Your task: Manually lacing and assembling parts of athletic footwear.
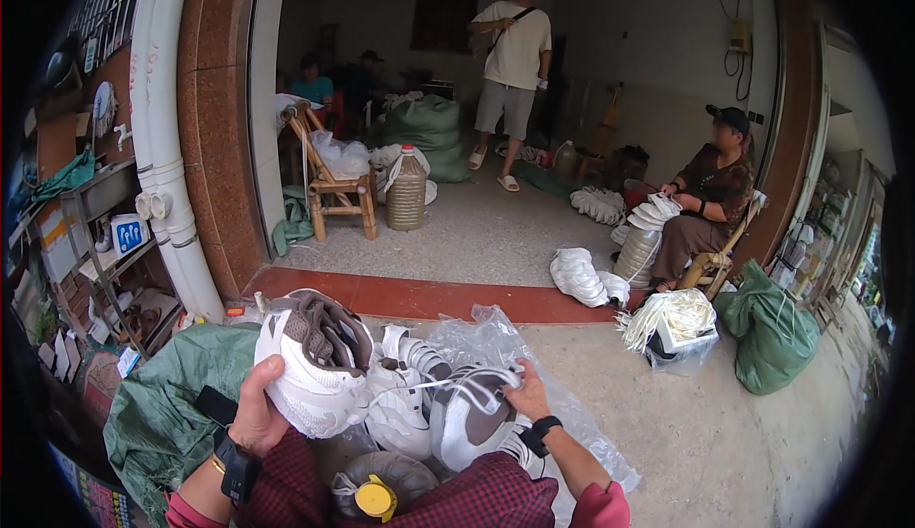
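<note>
My left hand [257, 412] grips a white shoe upper with a grey-brown lining [310, 356], held up at the lower left. My right hand [527, 396] pinches a white lace [448, 387] that runs across a second white and grey shoe upper [467, 423]. More white uppers [405, 380] lie bundled between the two hands. Crinkled clear plastic [496, 337] spreads under and behind them. Both wrists wear dark bands, and the sleeves are dark red plaid.
A green sack [167, 404] lies at my left, a yellow-capped bottle [376, 497] at my lap. A seated person [710, 209] handles white pieces at right beside a green bag [772, 333]. A wooden chair [334, 185], a large jug [406, 190] and a standing person [515, 61] are beyond.
</note>
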The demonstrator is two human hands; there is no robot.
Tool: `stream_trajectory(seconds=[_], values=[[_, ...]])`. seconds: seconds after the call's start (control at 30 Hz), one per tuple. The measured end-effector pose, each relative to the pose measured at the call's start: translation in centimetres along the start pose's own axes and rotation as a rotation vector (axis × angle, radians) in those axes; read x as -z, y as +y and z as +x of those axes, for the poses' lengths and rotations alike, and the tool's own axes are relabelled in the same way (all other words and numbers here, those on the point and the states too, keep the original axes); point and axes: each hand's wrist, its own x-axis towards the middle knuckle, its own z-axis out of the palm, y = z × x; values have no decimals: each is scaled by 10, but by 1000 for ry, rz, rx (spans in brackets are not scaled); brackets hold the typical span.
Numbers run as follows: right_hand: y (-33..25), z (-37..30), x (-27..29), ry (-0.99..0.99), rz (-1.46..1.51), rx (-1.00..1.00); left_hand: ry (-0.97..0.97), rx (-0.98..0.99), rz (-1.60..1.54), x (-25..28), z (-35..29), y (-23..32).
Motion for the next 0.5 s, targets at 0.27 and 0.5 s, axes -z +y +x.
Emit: stream_trajectory(seconds=[0.27, 0.5], values=[[-153, -27, 165, 376, -137, 322, -35, -83, 203, -29, -38, -1], [-317, -169, 122, 354, -220, 701, -184, -246, 540, -81, -71, -29]])
